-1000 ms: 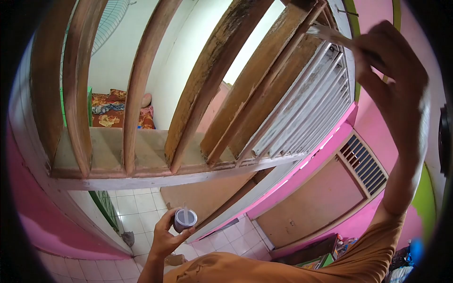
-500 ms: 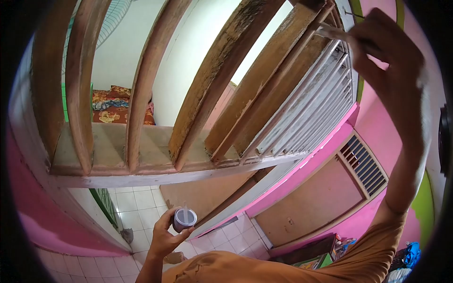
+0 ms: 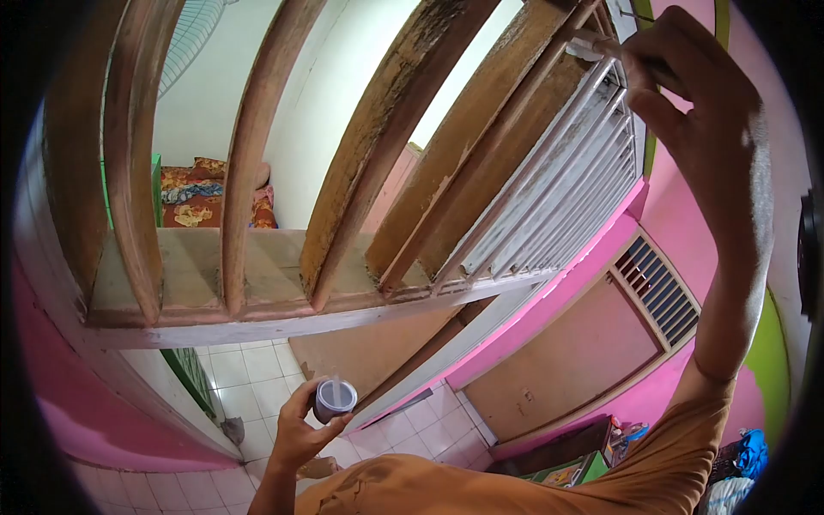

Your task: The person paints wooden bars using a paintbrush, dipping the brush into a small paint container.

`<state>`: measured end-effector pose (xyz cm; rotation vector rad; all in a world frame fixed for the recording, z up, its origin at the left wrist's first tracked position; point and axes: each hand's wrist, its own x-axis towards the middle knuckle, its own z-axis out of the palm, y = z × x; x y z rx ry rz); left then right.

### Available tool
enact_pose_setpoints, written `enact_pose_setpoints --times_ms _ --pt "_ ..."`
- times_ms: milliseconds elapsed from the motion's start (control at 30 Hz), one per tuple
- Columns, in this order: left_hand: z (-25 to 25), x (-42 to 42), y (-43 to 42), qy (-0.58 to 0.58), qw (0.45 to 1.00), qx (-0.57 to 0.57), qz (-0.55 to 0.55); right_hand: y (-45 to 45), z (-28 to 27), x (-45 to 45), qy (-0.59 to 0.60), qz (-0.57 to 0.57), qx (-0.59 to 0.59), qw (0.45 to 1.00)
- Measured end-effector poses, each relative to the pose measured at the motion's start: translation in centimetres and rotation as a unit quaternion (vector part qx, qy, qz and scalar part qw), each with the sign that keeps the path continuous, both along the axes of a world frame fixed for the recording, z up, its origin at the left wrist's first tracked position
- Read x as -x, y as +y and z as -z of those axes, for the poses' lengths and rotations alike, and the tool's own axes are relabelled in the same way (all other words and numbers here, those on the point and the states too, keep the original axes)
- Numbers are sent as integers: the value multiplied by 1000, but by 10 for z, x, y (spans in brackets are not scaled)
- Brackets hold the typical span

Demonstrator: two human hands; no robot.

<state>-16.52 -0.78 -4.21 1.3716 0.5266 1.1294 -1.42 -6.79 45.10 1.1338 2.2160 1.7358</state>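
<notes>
My left hand is wrapped round a small paint can, low in the middle of the view. The can is uncovered, and a pale strip lies across its mouth. High at the right, my raised right hand grips a paintbrush by its handle. The whitish brush end is at the upper part of a brown wooden slat; I cannot tell whether the bristles touch it. Farther right, several slats are whitish.
More bare wooden slats stand on a ledge in front of me. Behind them is a bed with a flowered cover. A brown door is set in the pink wall. Below lies a tiled floor.
My view has shifted slightly, so the slats sit a little farther left. My right hand and the brush have moved slightly along the slat's upper part. The left hand still holds the can.
</notes>
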Motion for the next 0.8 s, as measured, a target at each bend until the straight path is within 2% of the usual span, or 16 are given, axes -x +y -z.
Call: enact_pose_setpoints --times_ms 133,200,367,600,800 --pt "-1 0 -2 -3 1000 4 -5 -7 4 -4 -19 40 -7 999" --pt "4 1 -2 -5 1000 -2 -9 -6 10 3 23 11 33 999" --pt "7 0 -3 -5 1000 -1 -18 6 -6 6 6 -27 19 999" --pt "11 0 -7 -4 1000 -2 -8 13 -7 12 -15 -6 26 1000" --pt "8 1 -9 -12 1000 14 -19 9 21 22 -47 31 62 996"
